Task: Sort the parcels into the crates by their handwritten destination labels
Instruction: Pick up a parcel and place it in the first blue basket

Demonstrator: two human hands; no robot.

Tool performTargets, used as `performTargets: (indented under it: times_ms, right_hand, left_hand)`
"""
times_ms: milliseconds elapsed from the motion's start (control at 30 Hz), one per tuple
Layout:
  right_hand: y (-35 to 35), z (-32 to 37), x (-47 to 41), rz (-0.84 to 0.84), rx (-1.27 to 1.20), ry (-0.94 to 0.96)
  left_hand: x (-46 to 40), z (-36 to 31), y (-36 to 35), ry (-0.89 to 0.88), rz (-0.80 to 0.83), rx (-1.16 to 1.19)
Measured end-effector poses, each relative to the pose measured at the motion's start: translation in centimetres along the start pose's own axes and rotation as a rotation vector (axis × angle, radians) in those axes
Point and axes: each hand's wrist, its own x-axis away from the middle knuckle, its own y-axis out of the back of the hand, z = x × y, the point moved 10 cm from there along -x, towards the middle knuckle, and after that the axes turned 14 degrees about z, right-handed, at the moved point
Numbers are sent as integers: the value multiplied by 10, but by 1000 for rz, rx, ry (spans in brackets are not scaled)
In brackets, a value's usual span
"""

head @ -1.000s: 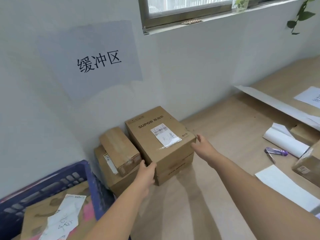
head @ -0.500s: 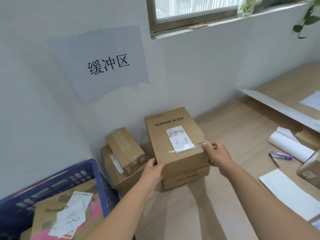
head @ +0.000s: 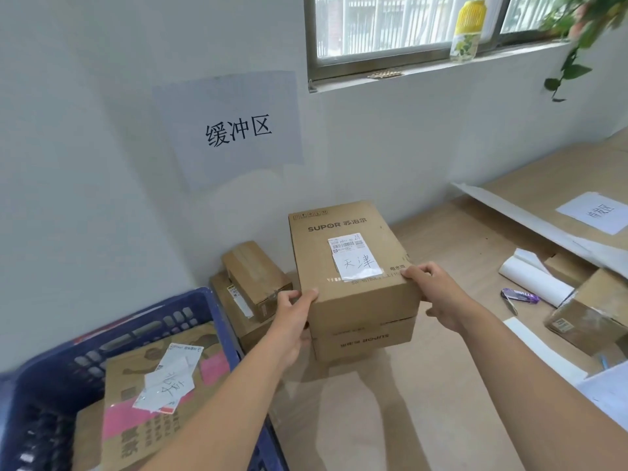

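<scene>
A brown SUPOR parcel (head: 343,253) with a white handwritten label (head: 355,261) is held up between both hands. My left hand (head: 292,321) grips its near left corner, thumb on top. My right hand (head: 435,294) grips its near right edge. A second SUPOR box (head: 363,341) sits directly under it; whether the two touch is unclear. Two smaller brown parcels (head: 253,277) are stacked against the wall to the left. A blue crate (head: 210,321) at lower left holds a labelled parcel (head: 159,385).
A sign with Chinese characters (head: 238,130) hangs on the wall. On the floor at right lie a paper roll (head: 533,280), a purple utility knife (head: 520,295), another brown parcel (head: 591,311) and white sheets (head: 543,348). A low wooden platform (head: 530,188) runs along the right.
Both hands closed on the top SUPOR parcel and raised it toward me, turning it so the label faces up. The view tilted up and showed more of the crate.
</scene>
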Motion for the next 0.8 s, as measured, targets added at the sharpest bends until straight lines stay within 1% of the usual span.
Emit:
performTargets:
  times_ms: [133, 233, 367, 467, 600, 700, 800]
  right_hand:
    - [-17, 40, 35, 28, -79, 128]
    - [-40, 82, 81, 36, -97, 240]
    - [-92, 127, 166, 137, -42, 366]
    - [-143, 144, 239, 196, -1, 460]
    - [-224, 139, 331, 274, 4, 556]
    - [-289, 115, 382, 347, -6, 587]
    - [-359, 83, 423, 431, 16, 565]
  left_hand:
    - [35, -27, 3, -104, 1, 47]
    - [83, -54, 11, -184, -2, 33]
    - [178, -82, 45, -298, -21, 14]
    - [265, -83, 74, -369, -21, -33]
    - [386, -57, 120, -465, -38, -66]
    - [470, -25, 167, -533, -109, -84]
    - [540, 16, 216, -558, -197, -93]
